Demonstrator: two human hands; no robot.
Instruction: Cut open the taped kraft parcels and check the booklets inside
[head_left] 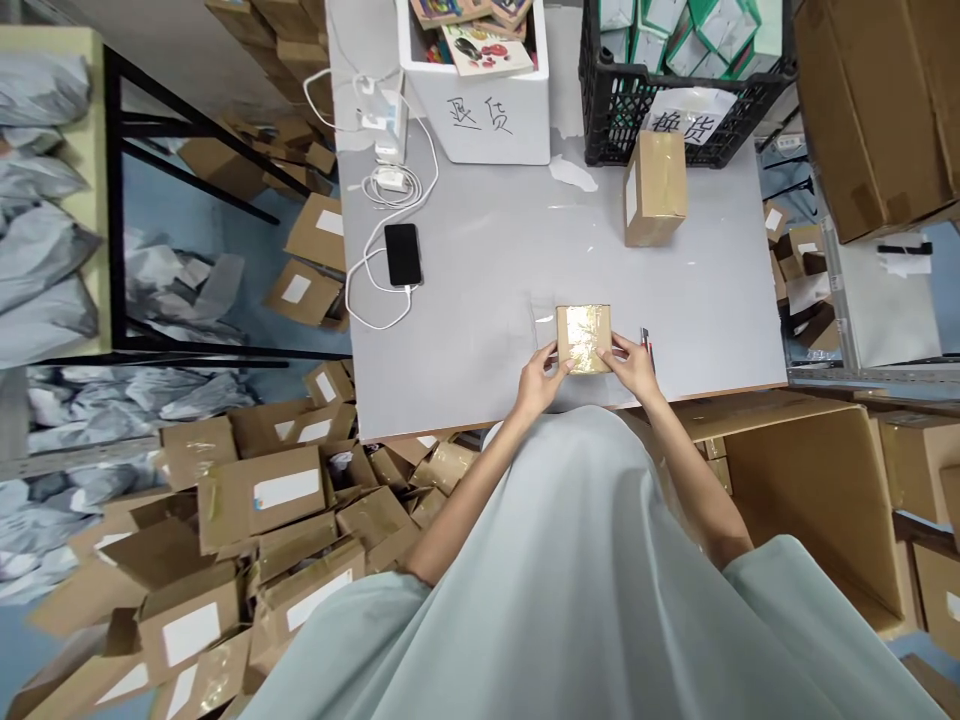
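A small cardboard box (585, 340) with shiny clear tape across its top sits at the near side of the grey table (480, 250). My left hand (543, 382) grips its left side, thumb at the near corner. On the opposite side my right hand (630, 364) holds it, thumb resting on the taped top near the edge. Just right of that hand lies a utility knife (646, 345), partly hidden by my fingers. Left of the box is a scrap of clear film (543, 318). The undersides of my fingers are hidden.
A taller cardboard box (655, 190) stands before a black crate (600, 120) of green-and-white boxes. A white foam bin (487, 120) holds books. Left are a phone (403, 254), a white cable and a power strip (391, 130). Cartons (285, 490) pile up on the floor.
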